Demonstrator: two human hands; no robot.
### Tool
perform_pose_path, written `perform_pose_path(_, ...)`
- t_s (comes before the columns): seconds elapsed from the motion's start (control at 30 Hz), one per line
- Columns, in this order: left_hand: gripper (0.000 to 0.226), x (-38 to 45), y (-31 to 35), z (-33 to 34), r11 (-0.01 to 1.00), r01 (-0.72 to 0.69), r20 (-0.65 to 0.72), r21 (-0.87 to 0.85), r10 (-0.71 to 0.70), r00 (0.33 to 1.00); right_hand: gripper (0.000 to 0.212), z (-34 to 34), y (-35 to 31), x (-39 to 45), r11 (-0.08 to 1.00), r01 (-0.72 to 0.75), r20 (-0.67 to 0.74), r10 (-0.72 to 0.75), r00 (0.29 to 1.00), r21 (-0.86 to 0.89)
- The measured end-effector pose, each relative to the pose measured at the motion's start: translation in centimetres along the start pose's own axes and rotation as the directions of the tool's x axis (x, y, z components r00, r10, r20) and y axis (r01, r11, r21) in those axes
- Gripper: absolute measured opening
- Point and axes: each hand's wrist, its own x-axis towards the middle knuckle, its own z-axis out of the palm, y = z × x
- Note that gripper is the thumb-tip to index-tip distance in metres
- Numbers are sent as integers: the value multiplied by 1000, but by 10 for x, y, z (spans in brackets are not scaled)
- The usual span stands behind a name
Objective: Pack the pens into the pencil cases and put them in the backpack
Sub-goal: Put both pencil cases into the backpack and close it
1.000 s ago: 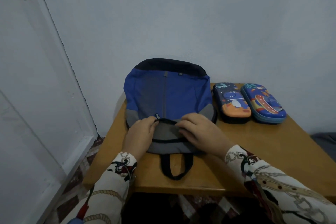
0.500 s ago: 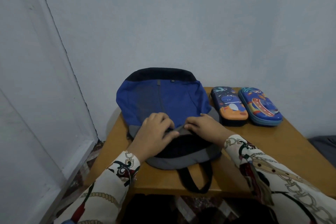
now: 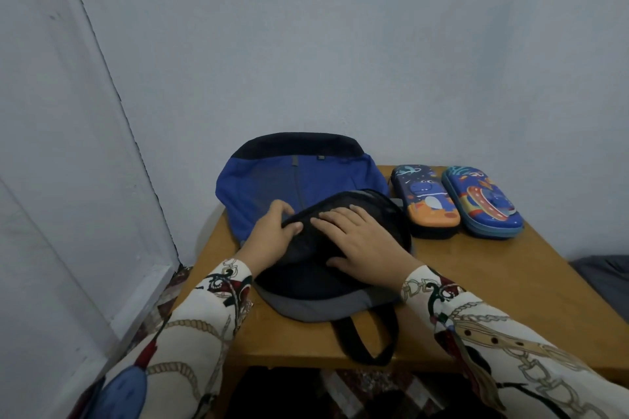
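Note:
A blue, black and grey backpack lies flat on the wooden table, its carry loop hanging over the front edge. My left hand grips the edge of its black front flap, thumb on top. My right hand lies flat on that flap with straight fingers spread. Two closed pencil cases sit side by side to the right of the backpack: a dark blue and orange one and a blue one with a rocket picture. No pens are visible.
A pale wall stands right behind the table, and a white panel runs along the left. Patterned floor shows below the table's left edge. Something dark grey lies beyond the table's right side.
The backpack's black flap has been drawn further open toward the back. My right hand went from gripping its edge to lying flat on it. My left hand stayed at the flap's left edge.

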Motion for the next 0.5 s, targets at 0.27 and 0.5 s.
perform_pose_path(0.27,41,-8,5,-8,489,-457,121,743,573,811,33,18,2,17,957,-282,190,264,946,73)
perform_pose_path(0.5,51,-16,-10,-3,489,-543,231,683,560,795,21,15,15,32,855,-424,54,428,902,300)
